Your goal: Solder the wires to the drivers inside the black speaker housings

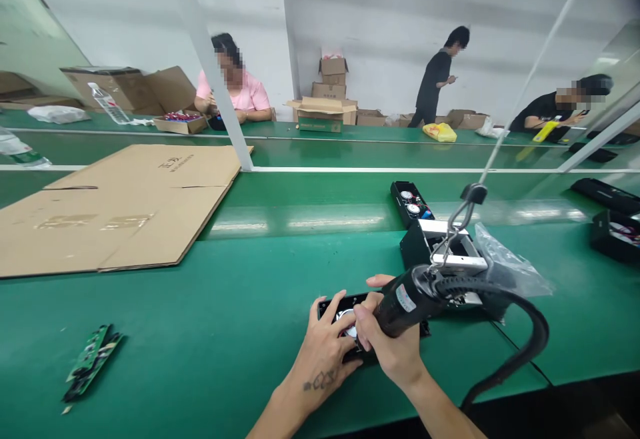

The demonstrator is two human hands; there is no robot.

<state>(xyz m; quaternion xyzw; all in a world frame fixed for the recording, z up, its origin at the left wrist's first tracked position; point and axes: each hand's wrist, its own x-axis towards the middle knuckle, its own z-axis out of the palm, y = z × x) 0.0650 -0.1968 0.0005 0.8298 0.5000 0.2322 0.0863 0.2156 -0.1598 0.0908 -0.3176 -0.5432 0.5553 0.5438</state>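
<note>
My left hand (323,349) holds a black speaker housing (354,300) low on the green bench, its fingers across the top and its thumb at the near side. A round white part shows between the fingers. Wrapped around a black electric screwdriver (413,299) is my right hand (400,356). The tool slants down toward the housing, and its tip is hidden by my hands. It hangs from a metal hook and cord, with a thick black cable (537,332) curving off to the right.
Beyond the screwdriver stand a black box with silver edges (413,246), a clear plastic bag (515,262) and another open speaker housing (411,204). Green circuit boards (93,362) lie at left, below a flattened carton (125,206). Several people are across the bench.
</note>
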